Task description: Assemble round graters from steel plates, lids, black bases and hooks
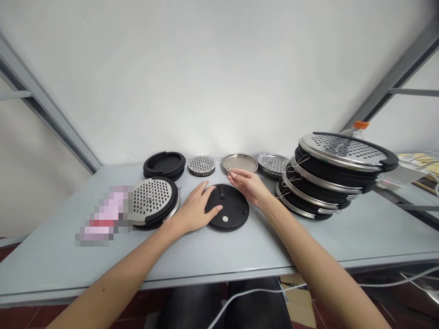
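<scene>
A black round disc (pixel 236 208) lies flat on the table in front of me, with a small raised tab, a silver dot and a small knob on its face. My left hand (pixel 195 208) rests at its left edge, fingers spread and thumb lying over the disc. Above its right far edge, my right hand (pixel 249 186) is closed in a pinch. A thin metal wire piece (pixel 229 171) pokes out between its thumb and fingertips; its full shape is hidden. Just behind that hand is a shallow round metal tray (pixel 242 161).
Grater-topped round containers (pixel 343 151) with wire clasps form a leaning stack at right. Another such container (pixel 154 196) sits at left. Black rings (pixel 164 165), small grater discs (pixel 201 165) and larger grater discs (pixel 273 163) line the wall. An orange-capped bottle (pixel 360 129) stands behind the stack.
</scene>
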Available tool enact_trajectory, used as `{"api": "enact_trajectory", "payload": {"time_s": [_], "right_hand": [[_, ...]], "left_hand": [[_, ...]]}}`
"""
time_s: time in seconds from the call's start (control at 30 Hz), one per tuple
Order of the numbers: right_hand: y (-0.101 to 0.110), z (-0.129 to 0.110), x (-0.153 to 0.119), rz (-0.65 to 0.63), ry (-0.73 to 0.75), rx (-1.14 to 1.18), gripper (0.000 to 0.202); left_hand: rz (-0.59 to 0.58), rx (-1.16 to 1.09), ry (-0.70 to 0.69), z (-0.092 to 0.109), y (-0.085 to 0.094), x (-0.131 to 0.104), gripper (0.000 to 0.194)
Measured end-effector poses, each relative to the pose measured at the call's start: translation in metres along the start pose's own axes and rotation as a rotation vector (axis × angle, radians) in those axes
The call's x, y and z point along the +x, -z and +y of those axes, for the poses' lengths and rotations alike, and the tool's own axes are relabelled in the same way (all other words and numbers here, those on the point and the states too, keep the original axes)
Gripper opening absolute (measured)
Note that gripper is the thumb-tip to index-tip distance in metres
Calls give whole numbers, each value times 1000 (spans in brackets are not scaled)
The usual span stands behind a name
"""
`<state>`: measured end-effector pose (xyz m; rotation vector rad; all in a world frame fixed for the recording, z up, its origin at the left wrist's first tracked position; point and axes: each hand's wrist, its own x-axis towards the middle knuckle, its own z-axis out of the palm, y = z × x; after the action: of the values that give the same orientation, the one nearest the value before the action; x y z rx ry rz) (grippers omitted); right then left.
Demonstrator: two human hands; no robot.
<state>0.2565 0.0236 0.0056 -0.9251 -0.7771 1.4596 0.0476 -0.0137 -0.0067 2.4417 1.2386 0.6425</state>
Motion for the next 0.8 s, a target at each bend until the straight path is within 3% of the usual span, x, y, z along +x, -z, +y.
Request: {"api": "enact_trajectory", "payload": {"time_s": [0.17,0.3,0.4,0.57,0.8], "right_hand": [[3,8,4,-40,95,-244,21],[5,16,5,-43,419,-753,17],[4,21,3,-105,585,-1010,19],[3,23,0,-151,696,-1194,23],[8,21,2,-229,710,-1279,31]], "left_hand": [[-56,-41,31,-6,-1,0,62],[-65,-13,-7,-3,4,-1,62],[-92,47,-12,2,10,-2,60],[-78,65,-19,6,12,-2,55],[34,-8,17,0,2,4,50]]}}
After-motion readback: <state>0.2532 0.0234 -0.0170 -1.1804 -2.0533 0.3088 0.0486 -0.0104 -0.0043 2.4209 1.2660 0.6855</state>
